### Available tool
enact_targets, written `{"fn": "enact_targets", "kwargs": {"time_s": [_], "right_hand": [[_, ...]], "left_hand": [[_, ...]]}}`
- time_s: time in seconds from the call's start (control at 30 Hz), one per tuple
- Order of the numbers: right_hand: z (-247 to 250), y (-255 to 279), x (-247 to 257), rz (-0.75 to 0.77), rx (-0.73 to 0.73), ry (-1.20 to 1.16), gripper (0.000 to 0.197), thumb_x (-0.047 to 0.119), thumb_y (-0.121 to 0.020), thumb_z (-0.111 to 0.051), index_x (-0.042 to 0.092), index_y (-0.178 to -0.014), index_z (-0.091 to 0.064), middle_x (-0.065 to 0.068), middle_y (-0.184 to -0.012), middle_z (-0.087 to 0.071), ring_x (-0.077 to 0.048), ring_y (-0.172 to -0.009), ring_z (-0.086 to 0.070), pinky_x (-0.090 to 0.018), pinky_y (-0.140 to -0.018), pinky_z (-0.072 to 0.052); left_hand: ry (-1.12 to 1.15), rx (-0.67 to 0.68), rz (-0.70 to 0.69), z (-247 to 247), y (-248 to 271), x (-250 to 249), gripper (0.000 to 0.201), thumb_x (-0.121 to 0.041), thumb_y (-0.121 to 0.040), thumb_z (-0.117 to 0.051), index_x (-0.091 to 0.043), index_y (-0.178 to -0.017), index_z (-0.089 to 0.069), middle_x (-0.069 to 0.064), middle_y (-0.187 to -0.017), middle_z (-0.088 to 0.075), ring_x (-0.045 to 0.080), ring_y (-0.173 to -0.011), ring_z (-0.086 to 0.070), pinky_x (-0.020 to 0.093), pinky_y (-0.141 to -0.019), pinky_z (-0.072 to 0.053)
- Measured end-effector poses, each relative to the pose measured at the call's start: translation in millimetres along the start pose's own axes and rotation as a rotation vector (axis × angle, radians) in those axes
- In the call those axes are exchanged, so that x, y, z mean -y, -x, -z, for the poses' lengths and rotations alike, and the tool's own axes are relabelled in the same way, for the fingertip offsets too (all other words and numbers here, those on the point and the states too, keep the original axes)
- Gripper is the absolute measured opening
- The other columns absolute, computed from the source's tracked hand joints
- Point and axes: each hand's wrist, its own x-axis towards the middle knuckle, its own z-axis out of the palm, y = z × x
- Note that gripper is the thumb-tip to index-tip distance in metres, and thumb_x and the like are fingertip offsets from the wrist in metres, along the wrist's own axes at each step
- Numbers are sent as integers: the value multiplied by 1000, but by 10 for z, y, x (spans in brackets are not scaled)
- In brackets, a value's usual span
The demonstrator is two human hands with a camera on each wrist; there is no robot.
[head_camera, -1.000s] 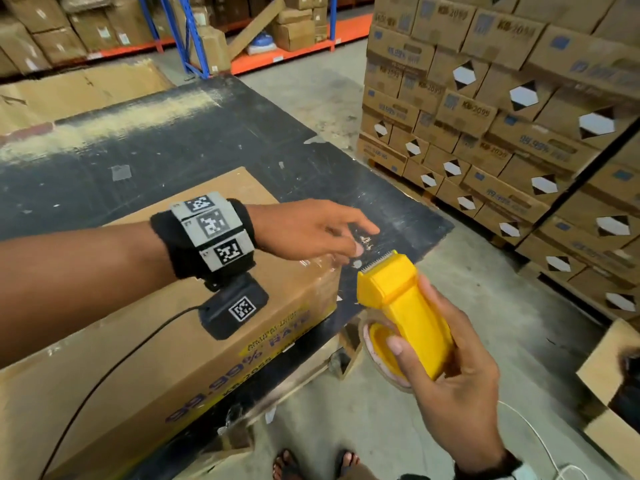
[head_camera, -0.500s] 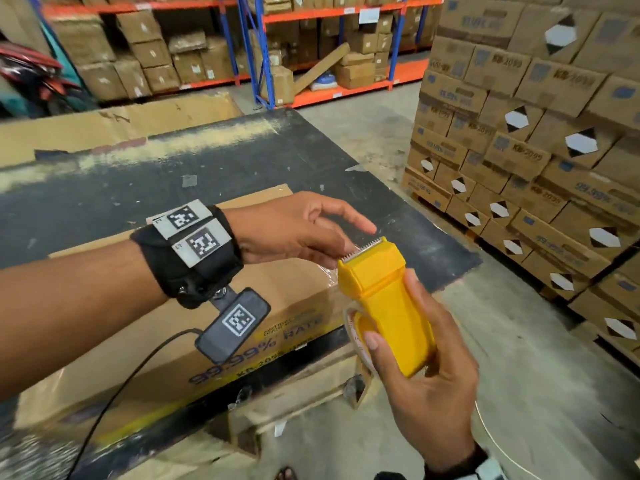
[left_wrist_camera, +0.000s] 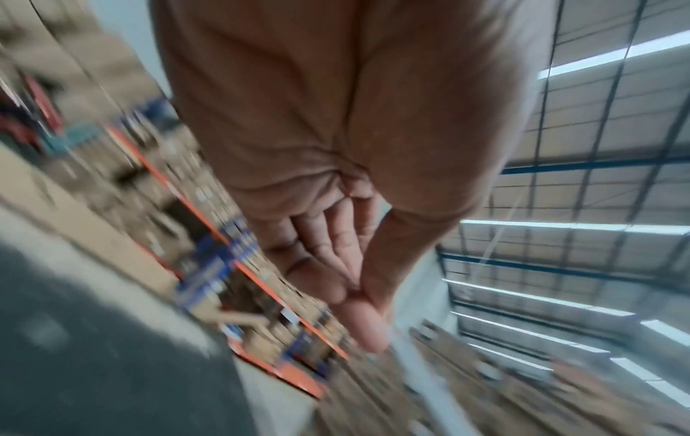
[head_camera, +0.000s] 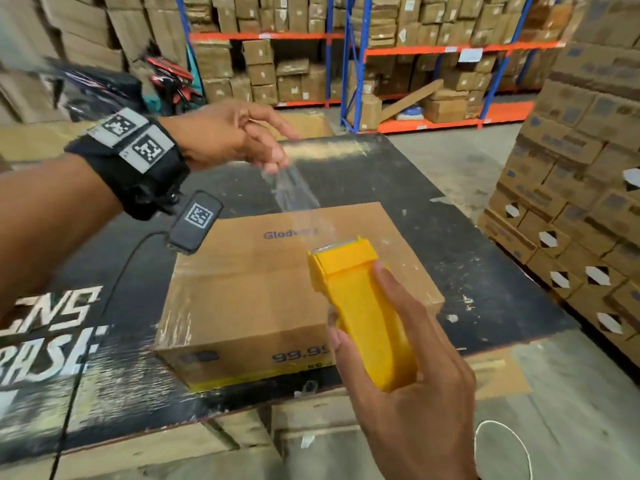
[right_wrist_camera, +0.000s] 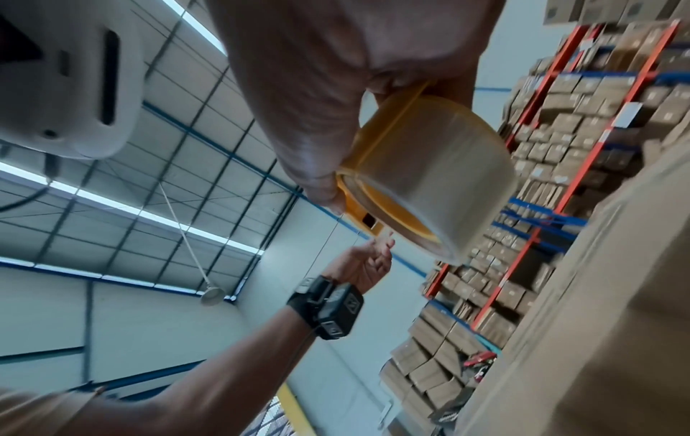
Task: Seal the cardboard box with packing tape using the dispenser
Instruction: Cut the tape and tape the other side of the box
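Observation:
A closed cardboard box [head_camera: 256,292] lies on the black table [head_camera: 398,181], its near side printed with "99.99". My right hand [head_camera: 412,368] grips a yellow tape dispenser [head_camera: 360,306] above the box's near right part; the clear tape roll [right_wrist_camera: 440,174] shows under my palm in the right wrist view. A strip of clear tape [head_camera: 294,192] runs from the dispenser's toothed edge up and left to my left hand [head_camera: 239,136], which pinches its free end between thumb and fingers [left_wrist_camera: 358,295] above the box's far side.
A pallet stacked with many printed cartons [head_camera: 585,188] stands close on the right. Blue and orange shelving [head_camera: 408,64] full of boxes fills the back. A flat cardboard sheet [head_camera: 304,124] lies at the table's far edge. Concrete floor [head_camera: 571,427] lies at the lower right.
My left hand took the tape end at the dispenser's edge and drew it up and away, stretching a strip out. Both hands now hover over the box top.

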Motion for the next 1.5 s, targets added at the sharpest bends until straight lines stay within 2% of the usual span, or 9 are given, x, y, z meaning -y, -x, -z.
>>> {"fn": "enact_targets", "kwargs": {"time_s": [0.3, 0.4, 0.5, 0.67, 0.83, 1.13, 1.27, 1.37, 1.5], "right_hand": [[-1318, 101, 728, -87, 105, 56, 88, 59, -61, -79, 53, -143, -46, 15, -93, -63, 16, -88, -56, -4, -66, -45], [-1719, 87, 870, -115, 111, 59, 86, 54, -62, -78, 53, -143, -47, 12, -93, -65, -7, -88, -61, -15, -65, -50], [-2070, 84, 929, -152, 134, 63, 86, 57, -63, -72, 58, -144, -43, 15, -92, -61, -3, -91, -58, -2, -70, -44], [-2457, 20, 1006, -190, 126, 126, 81, 62, -66, -62, 50, -145, -47, 10, -90, -61, -9, -91, -56, -4, -70, -42], [-2698, -47, 1031, -247, 147, 171, 83, 65, -67, -63, 52, -146, -43, 12, -89, -59, -2, -78, -49, -2, -65, -43], [-2790, -115, 1030, -319, 156, 284, 83, 60, -66, -68, 49, -145, -48, 8, -87, -62, -11, -78, -63, -24, -67, -50], [-2765, -129, 1055, -367, 186, 284, 83, 62, -67, -68, 51, -146, -46, 7, -86, -60, -15, -78, -67, -26, -69, -51], [-2746, -135, 1076, -405, 248, 249, 81, 61, -74, -70, 55, -148, -39, 9, -95, -59, -12, -86, -64, -29, -77, -53], [-2708, -164, 1114, -437, 287, 220, 79, 58, -80, -70, 51, -151, -36, 9, -110, -59, -12, -99, -61, -31, -88, -51]], "left_hand": [[-93, -12, 66, 1112, 37, 1296, 33, -1, -83, -63, -12, -114, -70, -1, -77, -79, 7, -67, -71, 22, -72, -57], [-146, 4, 54, 1252, -45, 1720, 36, 6, -88, -61, -2, -123, -67, 18, -90, -75, 4, -67, -71, 24, -73, -56], [-135, 21, 32, 1322, -174, 2095, 37, 13, -92, -55, 5, -128, -62, 28, -100, -71, 1, -68, -72, 16, -69, -55], [-130, 97, 35, 1349, -403, 2601, 40, 8, -90, -59, -9, -125, -67, -5, -81, -79, 5, -75, -73, 25, -82, -58], [-84, 149, 36, 1281, -583, 2910, 41, 9, -90, -55, -12, -123, -68, -8, -72, -77, 6, -74, -72, 21, -76, -55], [-276, 335, 226, 1033, -615, 3420, 47, -8, -89, -54, -31, -128, -68, 1, -120, -75, 21, -116, -68, 30, -91, -55], [-192, 129, 130, 1095, -461, 3564, 53, 5, -89, -46, -37, -105, -73, 5, -114, -77, 21, -111, -72, 44, -104, -54], [-153, -30, -72, 1113, -215, 3385, 39, -5, -98, -50, -28, -122, -71, -1, -131, -70, 11, -124, -64, 34, -112, -45], [-312, 151, -313, 875, 218, 3258, 42, -28, -105, -46, -30, -147, -53, -11, -161, -41, 4, -153, -27, 24, -124, -20]]}}
